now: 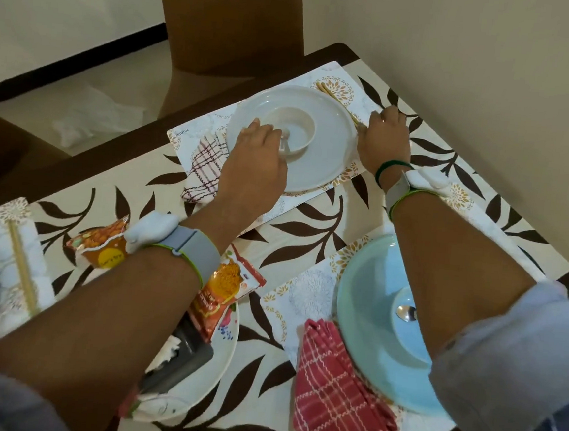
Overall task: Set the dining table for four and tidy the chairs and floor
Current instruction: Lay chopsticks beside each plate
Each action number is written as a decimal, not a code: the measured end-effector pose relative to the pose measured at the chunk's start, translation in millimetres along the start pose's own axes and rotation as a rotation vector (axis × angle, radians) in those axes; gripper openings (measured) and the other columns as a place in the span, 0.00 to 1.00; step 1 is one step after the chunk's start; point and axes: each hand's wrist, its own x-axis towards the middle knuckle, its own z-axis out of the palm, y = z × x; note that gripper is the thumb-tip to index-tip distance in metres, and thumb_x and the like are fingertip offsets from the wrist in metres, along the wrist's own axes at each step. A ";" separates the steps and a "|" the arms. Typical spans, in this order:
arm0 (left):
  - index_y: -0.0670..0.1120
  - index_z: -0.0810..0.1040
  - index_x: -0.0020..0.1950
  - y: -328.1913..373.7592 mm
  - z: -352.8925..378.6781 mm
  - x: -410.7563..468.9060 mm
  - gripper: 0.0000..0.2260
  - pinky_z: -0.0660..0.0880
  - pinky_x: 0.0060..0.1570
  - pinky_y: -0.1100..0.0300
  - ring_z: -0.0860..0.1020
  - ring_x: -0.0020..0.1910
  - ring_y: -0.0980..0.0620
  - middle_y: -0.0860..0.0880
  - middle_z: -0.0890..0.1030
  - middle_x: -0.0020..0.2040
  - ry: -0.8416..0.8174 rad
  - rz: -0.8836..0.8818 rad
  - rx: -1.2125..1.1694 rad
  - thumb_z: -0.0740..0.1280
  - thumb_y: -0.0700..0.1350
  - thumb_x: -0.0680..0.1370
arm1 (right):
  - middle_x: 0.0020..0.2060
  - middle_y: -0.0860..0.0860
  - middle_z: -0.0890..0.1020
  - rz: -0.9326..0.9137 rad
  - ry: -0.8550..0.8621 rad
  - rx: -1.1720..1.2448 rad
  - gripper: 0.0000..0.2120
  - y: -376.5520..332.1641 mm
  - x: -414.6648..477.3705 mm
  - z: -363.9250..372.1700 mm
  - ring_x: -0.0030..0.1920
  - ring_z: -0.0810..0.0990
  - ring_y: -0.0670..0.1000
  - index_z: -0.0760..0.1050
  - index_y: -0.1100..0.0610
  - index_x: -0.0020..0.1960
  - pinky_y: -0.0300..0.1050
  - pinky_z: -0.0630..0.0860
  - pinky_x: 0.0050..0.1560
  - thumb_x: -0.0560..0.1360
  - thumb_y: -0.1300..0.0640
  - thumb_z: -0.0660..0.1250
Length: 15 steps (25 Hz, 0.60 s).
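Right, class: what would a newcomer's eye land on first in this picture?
Both hands meet at the far white plate: the left hand at its white bowl, the right hand at the chopsticks beside it. Nearer right, a light blue plate and red checked napkin stand out; snack packets lie near the left forearm.

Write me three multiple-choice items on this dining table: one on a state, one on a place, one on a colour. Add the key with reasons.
1. The blue bowl: A holds a spoon; B lies upside down; C is broken.
2. The red napkin lies: A in the blue bowl; B beside the blue plate; C on top of that plate.
3. The bowl on the white plate is: A red; B blue; C white.
Key: 1 A, a spoon's head shows inside it; 2 B, it lies at that plate's edge; 3 C, it matches its plate.
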 end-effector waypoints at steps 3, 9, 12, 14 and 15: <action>0.41 0.60 0.80 2.9 -28.0 -22.7 0.27 0.54 0.80 0.46 0.57 0.80 0.42 0.41 0.64 0.79 -0.024 -0.009 0.117 0.61 0.50 0.84 | 0.60 0.61 0.76 -0.169 0.152 0.080 0.22 -30.9 -57.9 -29.5 0.62 0.74 0.61 0.75 0.64 0.61 0.55 0.71 0.65 0.80 0.46 0.59; 0.41 0.61 0.80 4.3 -100.9 -146.9 0.29 0.50 0.80 0.47 0.57 0.80 0.42 0.40 0.64 0.79 -0.007 -0.076 0.157 0.60 0.54 0.83 | 0.69 0.63 0.72 -0.314 0.078 0.077 0.30 -93.9 -196.1 -84.1 0.75 0.64 0.62 0.70 0.65 0.69 0.58 0.60 0.76 0.77 0.42 0.62; 0.40 0.61 0.80 7.9 -142.8 -220.1 0.30 0.49 0.80 0.47 0.57 0.80 0.41 0.39 0.63 0.79 -0.044 -0.042 0.225 0.60 0.55 0.82 | 0.71 0.65 0.69 -0.331 -0.014 0.095 0.35 -121.3 -266.0 -116.0 0.76 0.62 0.63 0.67 0.67 0.72 0.60 0.59 0.76 0.77 0.41 0.63; 0.40 0.61 0.80 12.6 -180.5 -281.3 0.31 0.51 0.80 0.46 0.58 0.79 0.41 0.39 0.65 0.78 -0.044 -0.043 0.287 0.60 0.56 0.82 | 0.72 0.65 0.68 -0.340 -0.106 0.081 0.38 -140.7 -322.7 -153.1 0.76 0.61 0.63 0.64 0.68 0.73 0.59 0.58 0.76 0.77 0.39 0.63; 0.40 0.62 0.79 15.7 -196.5 -304.1 0.31 0.52 0.79 0.46 0.60 0.79 0.41 0.39 0.65 0.78 -0.041 -0.071 0.287 0.61 0.56 0.82 | 0.72 0.64 0.68 -0.343 -0.156 0.067 0.39 -148.0 -343.9 -169.2 0.76 0.61 0.63 0.63 0.68 0.74 0.58 0.58 0.76 0.77 0.38 0.63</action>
